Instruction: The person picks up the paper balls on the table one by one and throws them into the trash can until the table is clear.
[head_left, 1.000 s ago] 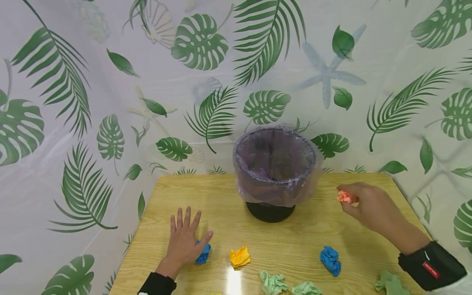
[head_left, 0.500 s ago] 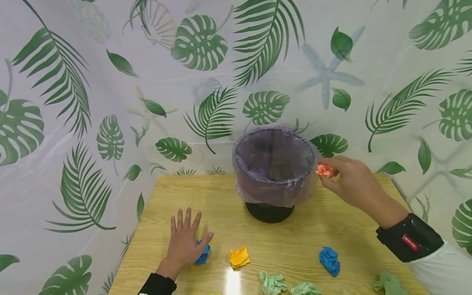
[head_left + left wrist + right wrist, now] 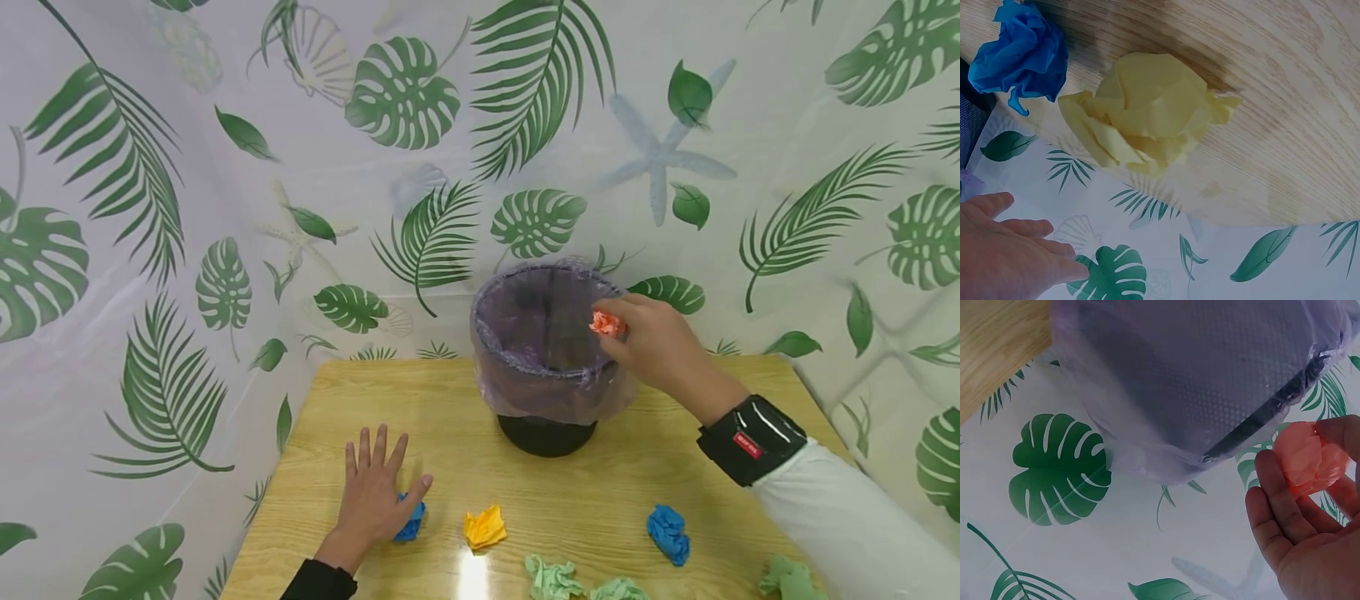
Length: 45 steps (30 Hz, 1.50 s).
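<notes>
Between thumb and fingers, my right hand (image 3: 660, 346) pinches a crumpled orange paper ball (image 3: 607, 323) over the right rim of a dark trash can (image 3: 547, 435). A thin purple bag (image 3: 558, 396) lines the can and folds down over its rim. In the right wrist view the same paper ball (image 3: 1310, 456) shows beside the bagged can. My left hand (image 3: 375, 500) is spread flat, fingers straight, above the left of the table, partly hiding a crumpled blue paper ball (image 3: 411, 521). The left wrist view shows a crumpled yellow paper ball (image 3: 1147, 112) and a blue one (image 3: 1022, 53) near that hand.
On the wooden table (image 3: 360, 392) lie an orange-yellow paper ball (image 3: 484, 527), a second blue one (image 3: 667, 533) and several green ones (image 3: 553, 577) along the near edge. A leaf-patterned curtain (image 3: 450, 100) hangs right behind the can and along the sides.
My right hand has carried the orange paper ball leftward and up, from right of the can to above its rim. The left hand has stayed in place.
</notes>
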Available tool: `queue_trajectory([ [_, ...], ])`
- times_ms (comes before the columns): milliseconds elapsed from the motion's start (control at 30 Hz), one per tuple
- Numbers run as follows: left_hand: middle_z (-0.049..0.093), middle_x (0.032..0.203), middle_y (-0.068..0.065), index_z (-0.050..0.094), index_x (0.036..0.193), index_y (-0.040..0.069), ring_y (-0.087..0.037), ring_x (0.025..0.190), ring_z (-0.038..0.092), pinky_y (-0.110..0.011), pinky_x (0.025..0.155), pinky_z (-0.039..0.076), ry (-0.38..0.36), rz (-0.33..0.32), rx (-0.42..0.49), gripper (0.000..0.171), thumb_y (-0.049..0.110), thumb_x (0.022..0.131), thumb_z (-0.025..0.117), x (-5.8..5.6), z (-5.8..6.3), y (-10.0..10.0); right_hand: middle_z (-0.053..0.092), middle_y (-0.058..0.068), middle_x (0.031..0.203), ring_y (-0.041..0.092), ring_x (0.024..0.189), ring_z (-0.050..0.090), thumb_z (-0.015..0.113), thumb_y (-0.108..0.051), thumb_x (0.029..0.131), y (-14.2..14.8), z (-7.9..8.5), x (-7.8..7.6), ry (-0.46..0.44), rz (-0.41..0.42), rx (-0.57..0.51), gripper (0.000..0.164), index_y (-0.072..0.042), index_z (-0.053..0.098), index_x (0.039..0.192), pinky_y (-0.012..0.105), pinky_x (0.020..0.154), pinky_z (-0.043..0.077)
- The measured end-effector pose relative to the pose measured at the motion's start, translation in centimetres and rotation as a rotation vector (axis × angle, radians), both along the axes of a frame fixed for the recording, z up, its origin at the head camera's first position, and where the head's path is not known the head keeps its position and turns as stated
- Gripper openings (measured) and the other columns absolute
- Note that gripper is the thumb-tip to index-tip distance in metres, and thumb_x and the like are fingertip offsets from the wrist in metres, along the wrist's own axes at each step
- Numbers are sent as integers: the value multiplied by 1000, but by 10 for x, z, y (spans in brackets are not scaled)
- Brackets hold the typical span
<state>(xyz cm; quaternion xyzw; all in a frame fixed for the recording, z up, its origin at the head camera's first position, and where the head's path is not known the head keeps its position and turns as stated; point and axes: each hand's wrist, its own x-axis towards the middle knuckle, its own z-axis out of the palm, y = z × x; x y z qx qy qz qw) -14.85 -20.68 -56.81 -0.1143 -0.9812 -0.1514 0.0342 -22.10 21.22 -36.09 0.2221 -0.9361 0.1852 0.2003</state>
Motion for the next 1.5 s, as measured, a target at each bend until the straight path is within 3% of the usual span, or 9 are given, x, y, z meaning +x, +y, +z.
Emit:
queue_trajectory([
  [333,15,168,-24,37,161,15,-47,155,-1,-65,121,-7,17,-14,21,81,67,100,47,-1,-2,1,70,20,116,34,100,66,71,-12,94,-17,4,-20,-209,-28,67,37,0,67,129,50,81,57],
  [567,19,167,-25,40,159,14,-50,154,3,-66,121,-5,38,-4,41,77,61,100,54,0,-4,0,72,15,110,33,98,66,72,-18,93,-29,-1,-30,-204,-33,163,37,-6,71,127,53,80,50],
  [733,16,168,-24,37,161,15,-47,155,0,-64,121,-8,7,-1,30,80,65,100,50,1,1,0,70,14,118,35,114,63,74,-21,93,-36,-6,-31,-245,-54,213,41,-9,69,132,66,96,39],
  [867,13,169,-23,35,162,15,-46,155,-3,-63,121,-9,-7,-3,18,82,68,100,47,0,1,-1,70,13,121,36,116,63,76,-25,93,-39,-7,-31,-258,-67,258,42,-12,70,132,72,104,31],
  [1100,13,169,-23,35,161,15,-45,156,-3,-63,121,-10,-4,-5,11,83,69,99,47,-1,1,-1,68,14,130,38,121,62,78,-38,92,-38,-7,-30,-279,-77,267,53,-15,66,138,67,100,33],
  [1233,14,169,-23,36,161,15,-46,155,-3,-64,121,-9,3,-6,3,83,69,99,47,-1,3,0,63,16,140,40,128,58,71,-49,95,-37,-4,-27,-285,-95,255,60,-15,62,143,64,98,34],
  [1500,13,169,-23,35,162,15,-45,155,-3,-63,122,-9,-14,-7,-11,84,71,99,44,-1,3,1,49,21,153,46,139,43,55,-58,101,-30,-6,-21,-289,-104,234,65,-13,56,148,72,110,24],
])
